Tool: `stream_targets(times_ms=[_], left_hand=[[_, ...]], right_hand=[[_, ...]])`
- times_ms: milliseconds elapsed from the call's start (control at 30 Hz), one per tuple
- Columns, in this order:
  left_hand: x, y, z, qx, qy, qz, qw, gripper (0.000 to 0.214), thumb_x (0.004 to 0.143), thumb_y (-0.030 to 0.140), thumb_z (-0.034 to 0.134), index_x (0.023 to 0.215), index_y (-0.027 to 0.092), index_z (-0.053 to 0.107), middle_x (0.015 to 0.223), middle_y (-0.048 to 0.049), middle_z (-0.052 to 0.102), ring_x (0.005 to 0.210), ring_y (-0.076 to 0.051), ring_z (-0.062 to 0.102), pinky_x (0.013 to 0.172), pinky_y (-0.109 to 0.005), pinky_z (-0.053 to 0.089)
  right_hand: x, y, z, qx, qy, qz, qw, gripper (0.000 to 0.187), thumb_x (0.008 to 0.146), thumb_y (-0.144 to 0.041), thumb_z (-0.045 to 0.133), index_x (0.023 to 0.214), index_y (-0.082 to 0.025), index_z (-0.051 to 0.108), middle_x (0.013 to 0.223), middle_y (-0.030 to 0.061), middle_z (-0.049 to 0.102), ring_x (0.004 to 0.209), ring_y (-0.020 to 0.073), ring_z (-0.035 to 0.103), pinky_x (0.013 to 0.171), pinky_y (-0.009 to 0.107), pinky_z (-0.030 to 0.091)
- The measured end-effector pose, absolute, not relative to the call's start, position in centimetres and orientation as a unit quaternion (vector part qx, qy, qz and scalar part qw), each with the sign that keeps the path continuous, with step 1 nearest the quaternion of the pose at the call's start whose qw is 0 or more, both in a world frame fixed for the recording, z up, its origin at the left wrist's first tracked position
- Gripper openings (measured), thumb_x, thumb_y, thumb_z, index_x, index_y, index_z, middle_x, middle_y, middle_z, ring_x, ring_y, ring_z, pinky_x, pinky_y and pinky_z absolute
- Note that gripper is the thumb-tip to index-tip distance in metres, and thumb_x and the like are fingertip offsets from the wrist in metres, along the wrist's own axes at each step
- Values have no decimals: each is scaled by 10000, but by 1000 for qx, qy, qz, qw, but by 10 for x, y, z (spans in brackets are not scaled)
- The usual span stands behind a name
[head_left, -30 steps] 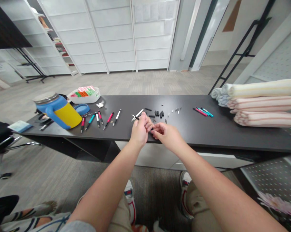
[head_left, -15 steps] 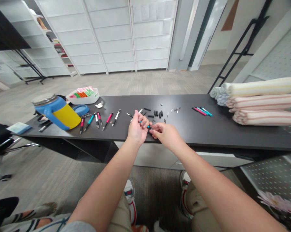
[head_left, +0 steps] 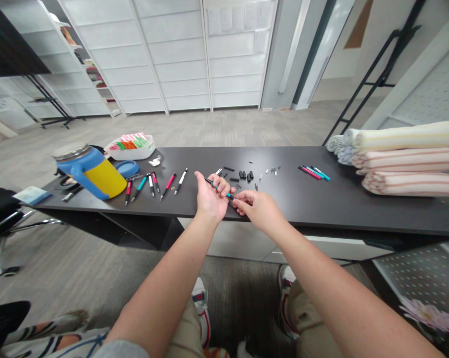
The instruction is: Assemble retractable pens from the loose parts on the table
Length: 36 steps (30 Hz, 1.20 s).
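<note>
A teal and black pen (head_left: 228, 196) lies across the palm of my left hand (head_left: 213, 198), whose fingers curl over it while the thumb sticks out. With thumb and fingertips pinched, my right hand (head_left: 254, 206) grips the pen's black end. Just beyond my hands lie small black grip sleeves (head_left: 245, 175), thin dark bits and tiny metal tips (head_left: 274, 170). To the right are red and teal pen barrels (head_left: 314, 172). Several whole pens, among them a red pen (head_left: 168, 186) and a white pen (head_left: 181, 181), lie to the left.
On the dark table (head_left: 343, 209) stand a blue and yellow mug (head_left: 93, 174), its blue lid (head_left: 127, 168) and a white basket (head_left: 144, 150) of colourful packets at left. Rolled towels (head_left: 410, 156) are stacked at the right end. A crumpled tissue (head_left: 154, 162) lies near the basket.
My left hand has turned and opened its thumb outward, so more of the pen shows across the palm. My right hand stays pinched at the pen's end.
</note>
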State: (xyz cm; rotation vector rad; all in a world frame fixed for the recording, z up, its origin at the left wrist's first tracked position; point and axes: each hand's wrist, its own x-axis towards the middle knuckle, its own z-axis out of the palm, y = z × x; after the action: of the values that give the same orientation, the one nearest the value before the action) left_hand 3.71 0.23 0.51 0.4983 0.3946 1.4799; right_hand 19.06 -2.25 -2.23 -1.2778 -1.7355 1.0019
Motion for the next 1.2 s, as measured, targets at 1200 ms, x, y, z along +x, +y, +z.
stream_targets(times_ms=[1200], left_hand=[[36, -3, 7, 243, 154, 663, 691, 695, 996, 808, 323, 648, 212, 404, 572, 46, 326, 475, -114, 370, 630, -326, 490]], right_hand=[[192, -32, -3, -488, -775, 274, 293, 211, 1009, -318, 584, 831, -223, 646, 742, -23, 694, 635, 135, 564, 622, 270, 351]])
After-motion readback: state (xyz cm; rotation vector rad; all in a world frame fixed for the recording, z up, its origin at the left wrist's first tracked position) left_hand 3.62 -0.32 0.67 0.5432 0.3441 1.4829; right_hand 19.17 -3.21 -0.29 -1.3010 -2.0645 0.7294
